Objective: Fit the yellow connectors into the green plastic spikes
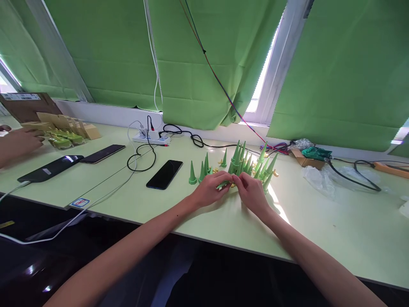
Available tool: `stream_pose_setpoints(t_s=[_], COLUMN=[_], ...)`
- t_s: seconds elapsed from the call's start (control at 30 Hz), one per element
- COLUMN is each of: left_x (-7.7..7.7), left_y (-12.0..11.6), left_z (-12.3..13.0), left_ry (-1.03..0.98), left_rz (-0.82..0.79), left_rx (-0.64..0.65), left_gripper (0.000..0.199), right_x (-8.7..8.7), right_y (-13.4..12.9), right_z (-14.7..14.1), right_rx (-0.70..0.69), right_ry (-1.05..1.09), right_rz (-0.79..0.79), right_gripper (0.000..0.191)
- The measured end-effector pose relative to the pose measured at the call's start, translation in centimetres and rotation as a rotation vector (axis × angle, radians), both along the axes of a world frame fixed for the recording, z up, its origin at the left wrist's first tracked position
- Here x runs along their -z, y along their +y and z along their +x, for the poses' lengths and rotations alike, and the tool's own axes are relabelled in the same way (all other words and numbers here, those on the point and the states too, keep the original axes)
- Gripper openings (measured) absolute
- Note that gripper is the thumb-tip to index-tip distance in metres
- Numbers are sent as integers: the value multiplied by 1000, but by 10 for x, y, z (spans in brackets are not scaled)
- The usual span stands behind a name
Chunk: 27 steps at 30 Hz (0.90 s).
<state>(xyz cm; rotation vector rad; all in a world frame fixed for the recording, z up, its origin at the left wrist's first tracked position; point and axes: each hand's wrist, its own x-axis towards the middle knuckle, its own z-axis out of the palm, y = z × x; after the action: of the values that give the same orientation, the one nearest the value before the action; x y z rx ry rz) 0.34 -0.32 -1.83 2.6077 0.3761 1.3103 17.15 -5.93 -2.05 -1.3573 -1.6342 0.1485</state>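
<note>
My left hand (209,189) is closed around a green cone-shaped nozzle (223,184), which lies sideways between the fingers. Its tip end touches my right hand (252,194), whose thumb and finger are pinched together at the same spot. Whatever sits in that pinch is too small to make out. Just beyond both hands stand several more green cones (236,157), upright on the table in a tight cluster. A shorter row of green cones (192,174) stands left of the cluster. Small yellow pieces (275,173) lie or sit among the cones, partly hidden by them.
A black phone (164,174) lies left of the cones. Farther left are two more phones (102,154), a power strip (151,137) with cables, and another person's hand (24,143) by cardboard boxes (91,131). Plastic bags (319,180) and a small carton (306,159) lie right.
</note>
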Motion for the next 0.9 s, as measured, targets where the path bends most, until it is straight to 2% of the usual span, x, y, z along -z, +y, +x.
stream_pose_setpoints(t_s=[0.1, 0.27, 0.47, 0.67, 0.9], left_x=[0, -1, -1, 0, -1], left_y=[1, 1, 2, 1, -1], left_z=[0, 1, 1, 1, 0], left_ry=[-8, -31, -20, -15, -9], left_rz=[-6, -7, -18, -52, -47], left_rx=[-14, -54, -67, -37, -9], left_gripper=[16, 13, 12, 13, 17], right_x=[1, 0, 0, 0, -1], right_y=[1, -3, -3, -2, -1], right_z=[0, -1, -2, -1, 0], right_rx=[-3, -59, -102, -97, -40], right_ry=[-14, 32, 42, 38, -12], right_rz=[3, -32, -49, -22, -3], right_gripper=[44, 26, 21, 24, 38])
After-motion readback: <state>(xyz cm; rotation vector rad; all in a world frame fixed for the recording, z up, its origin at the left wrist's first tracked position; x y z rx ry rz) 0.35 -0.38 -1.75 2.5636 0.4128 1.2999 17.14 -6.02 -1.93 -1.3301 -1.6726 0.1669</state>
